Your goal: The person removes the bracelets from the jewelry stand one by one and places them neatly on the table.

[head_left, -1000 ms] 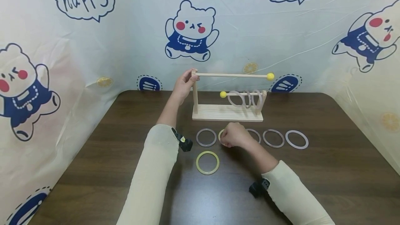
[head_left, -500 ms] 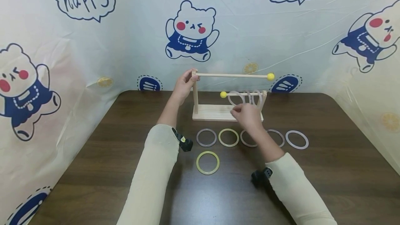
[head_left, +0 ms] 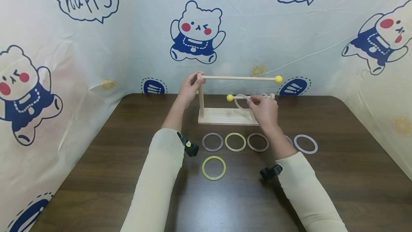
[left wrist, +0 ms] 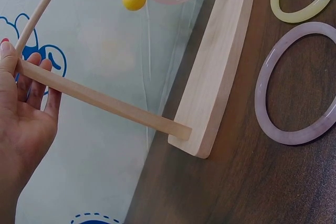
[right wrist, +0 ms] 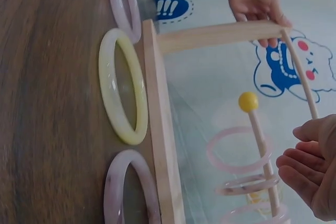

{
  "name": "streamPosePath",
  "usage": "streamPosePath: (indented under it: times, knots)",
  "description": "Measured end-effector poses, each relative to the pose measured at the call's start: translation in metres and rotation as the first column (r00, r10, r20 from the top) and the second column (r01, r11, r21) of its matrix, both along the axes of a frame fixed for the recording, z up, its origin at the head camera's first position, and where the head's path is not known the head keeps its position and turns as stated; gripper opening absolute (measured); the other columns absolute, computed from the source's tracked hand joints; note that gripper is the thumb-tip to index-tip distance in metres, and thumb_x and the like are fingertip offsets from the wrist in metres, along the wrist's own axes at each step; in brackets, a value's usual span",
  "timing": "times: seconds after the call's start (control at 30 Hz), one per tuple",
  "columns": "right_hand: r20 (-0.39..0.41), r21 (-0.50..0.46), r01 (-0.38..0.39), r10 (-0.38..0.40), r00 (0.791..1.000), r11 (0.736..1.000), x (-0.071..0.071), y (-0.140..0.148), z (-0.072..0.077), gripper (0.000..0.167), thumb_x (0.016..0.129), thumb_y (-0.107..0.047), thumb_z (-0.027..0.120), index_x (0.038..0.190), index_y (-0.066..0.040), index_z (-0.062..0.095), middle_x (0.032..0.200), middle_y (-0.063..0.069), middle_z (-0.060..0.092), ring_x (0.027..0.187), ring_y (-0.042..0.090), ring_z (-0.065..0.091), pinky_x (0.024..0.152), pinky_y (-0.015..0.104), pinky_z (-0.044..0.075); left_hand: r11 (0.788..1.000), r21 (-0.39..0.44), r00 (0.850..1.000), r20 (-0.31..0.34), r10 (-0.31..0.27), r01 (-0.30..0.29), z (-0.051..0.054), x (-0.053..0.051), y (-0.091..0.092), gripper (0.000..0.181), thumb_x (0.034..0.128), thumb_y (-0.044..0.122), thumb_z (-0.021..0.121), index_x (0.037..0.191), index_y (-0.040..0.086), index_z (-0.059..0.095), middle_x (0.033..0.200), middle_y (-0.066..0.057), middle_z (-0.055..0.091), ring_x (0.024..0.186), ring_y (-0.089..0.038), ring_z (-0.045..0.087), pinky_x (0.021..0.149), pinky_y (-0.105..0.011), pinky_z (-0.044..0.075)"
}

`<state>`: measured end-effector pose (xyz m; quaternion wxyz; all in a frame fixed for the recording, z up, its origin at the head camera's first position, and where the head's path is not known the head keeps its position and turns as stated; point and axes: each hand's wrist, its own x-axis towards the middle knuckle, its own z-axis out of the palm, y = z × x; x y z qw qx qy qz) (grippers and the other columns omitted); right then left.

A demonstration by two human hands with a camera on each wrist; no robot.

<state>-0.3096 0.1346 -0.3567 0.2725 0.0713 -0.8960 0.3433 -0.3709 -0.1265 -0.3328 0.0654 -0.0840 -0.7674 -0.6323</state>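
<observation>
A wooden bangle stand (head_left: 231, 116) has two rods with yellow ball ends, one high and one low. My left hand (head_left: 190, 88) pinches the top of its left post, thumb in front and fingers behind, as the left wrist view (left wrist: 31, 114) also shows. Several pale pink and mauve bangles (right wrist: 239, 150) hang on the lower rod. My right hand (head_left: 264, 109) is beside these bangles, partly hiding them in the head view. In the right wrist view its fingers (right wrist: 299, 174) are loosely bent, with nothing visible between them and the thumb.
In front of the stand, bangles lie in a row: a mauve one (head_left: 204, 142), a yellow one (head_left: 226, 142), a brownish-mauve one (head_left: 249, 142) and a pale lilac one (head_left: 295, 142). Another, partly visible, is behind the right forearm. A second yellow bangle (head_left: 203, 168) lies nearer.
My right hand has risen from the row of bangles on the table, moving away and rightward to the lower rod. My left hand and the stand have stayed in place.
</observation>
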Motion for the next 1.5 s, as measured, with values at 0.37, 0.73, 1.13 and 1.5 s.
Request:
streamPosePath:
  times: [0.37,0.73,1.13,1.5]
  knots:
    - [0.092,0.001,0.027,-0.027,0.995,1.000,-0.010,0.006,-0.007,0.019,0.084,-0.021,0.070,0.090,-0.004,0.074,0.080,0.010,0.070,0.077,0.029,0.063,0.066,0.043,0.045,1.000,-0.002,1.000,0.011,-0.001,0.001,0.000,0.000,-0.001,0.043,0.0890,0.041,0.052,0.127,0.021,0.052,0.119,-0.002,0.059,0.112,-0.014,0.052,0.100,-0.038,0.036]
    - [0.179,-0.033,0.034,-0.027,0.983,0.999,-0.018,0.011,-0.022,0.017,0.083,-0.019,0.067,0.091,-0.006,0.074,0.086,0.010,0.070,0.078,0.031,0.062,0.059,0.039,0.044,1.000,0.013,1.000,0.019,-0.005,0.005,0.001,-0.001,0.000,0.042,0.0887,0.040,0.053,0.127,0.021,0.053,0.119,-0.003,0.059,0.111,-0.014,0.053,0.100,-0.037,0.037]
    - [0.194,-0.075,0.051,-0.036,0.980,0.996,-0.019,0.008,-0.029,0.018,0.084,-0.023,0.068,0.089,-0.007,0.075,0.078,0.008,0.070,0.067,0.024,0.062,0.052,0.032,0.041,1.000,0.020,1.000,0.006,0.002,-0.002,0.001,0.001,0.001,0.041,0.0904,0.035,0.052,0.127,0.016,0.052,0.117,-0.008,0.059,0.110,-0.017,0.054,0.099,-0.035,0.037]
    - [0.147,-0.133,0.045,-0.025,0.989,0.990,-0.017,0.004,-0.031,0.014,0.081,-0.018,0.068,0.084,-0.005,0.073,0.075,0.010,0.069,0.071,0.025,0.064,0.060,0.036,0.046,1.000,0.022,0.998,0.058,-0.011,0.009,0.015,0.014,0.003,0.042,0.0912,0.032,0.052,0.129,0.015,0.051,0.121,-0.009,0.057,0.114,-0.018,0.052,0.101,-0.036,0.035]
